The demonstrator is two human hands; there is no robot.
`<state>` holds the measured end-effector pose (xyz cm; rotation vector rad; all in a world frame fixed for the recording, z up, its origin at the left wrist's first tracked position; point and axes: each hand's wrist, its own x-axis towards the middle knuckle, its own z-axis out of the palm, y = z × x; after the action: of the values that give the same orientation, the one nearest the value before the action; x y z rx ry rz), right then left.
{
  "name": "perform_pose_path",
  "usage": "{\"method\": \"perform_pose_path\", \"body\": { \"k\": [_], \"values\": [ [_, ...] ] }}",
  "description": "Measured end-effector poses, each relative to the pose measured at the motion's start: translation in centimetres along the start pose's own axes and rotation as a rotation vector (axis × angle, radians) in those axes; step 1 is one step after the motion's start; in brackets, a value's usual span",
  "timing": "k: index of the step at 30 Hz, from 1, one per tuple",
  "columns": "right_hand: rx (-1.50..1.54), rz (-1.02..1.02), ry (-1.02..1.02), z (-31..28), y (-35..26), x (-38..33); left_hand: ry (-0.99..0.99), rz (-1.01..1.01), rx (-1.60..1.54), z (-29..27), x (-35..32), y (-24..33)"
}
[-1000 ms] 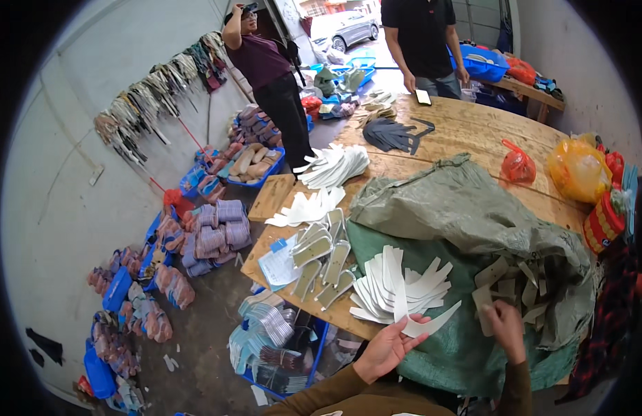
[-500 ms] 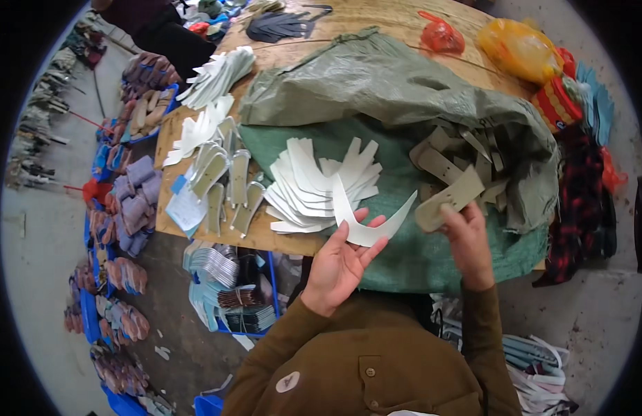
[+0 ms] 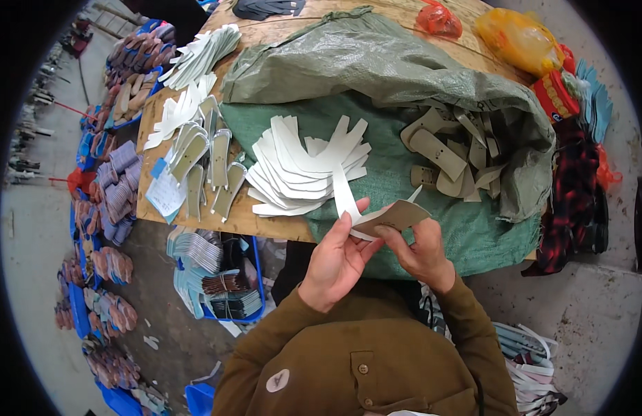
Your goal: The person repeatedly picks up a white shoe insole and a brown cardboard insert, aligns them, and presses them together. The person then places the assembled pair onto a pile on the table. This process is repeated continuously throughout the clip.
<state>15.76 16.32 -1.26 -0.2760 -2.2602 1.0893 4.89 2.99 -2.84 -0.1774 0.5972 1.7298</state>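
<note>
Near the front edge of the table, my left hand (image 3: 330, 269) grips a white U-shaped strip (image 3: 344, 193) between thumb and fingers. My right hand (image 3: 428, 255) pinches a tan shoe-insole-like piece (image 3: 396, 216) with its thumb on top. The tan piece lies against the strip's curve and hides part of it. Just beyond my left hand is a fanned pile of white U-shaped strips (image 3: 293, 179) on a green woven sack (image 3: 484, 232). Several loose tan pieces (image 3: 439, 154) lie at the sack's open mouth, beyond my right hand.
Left on the wooden table (image 3: 262, 225) stand tan pieces with white edging (image 3: 190, 154) and more white strips (image 3: 204, 59). A blue crate (image 3: 260, 277) of bundled parts is below the table edge. Red (image 3: 439, 19) and yellow bags (image 3: 518, 41) lie at the far right.
My right hand has moved left and brought the tan piece against the white strip in my left hand. The whole view has shifted slightly.
</note>
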Motion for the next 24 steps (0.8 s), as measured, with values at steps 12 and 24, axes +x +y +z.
{"method": "perform_pose_path", "body": {
  "k": [12, 24],
  "values": [
    [-0.009, -0.057, -0.036, 0.06, 0.71, -0.25, -0.011, 0.019, 0.006, -0.74, -0.08, -0.41],
    [-0.06, -0.051, -0.008, 0.04, 0.31, -0.36, -0.007, 0.03, 0.037, -0.19, -0.1, -0.32]
  ]
}}
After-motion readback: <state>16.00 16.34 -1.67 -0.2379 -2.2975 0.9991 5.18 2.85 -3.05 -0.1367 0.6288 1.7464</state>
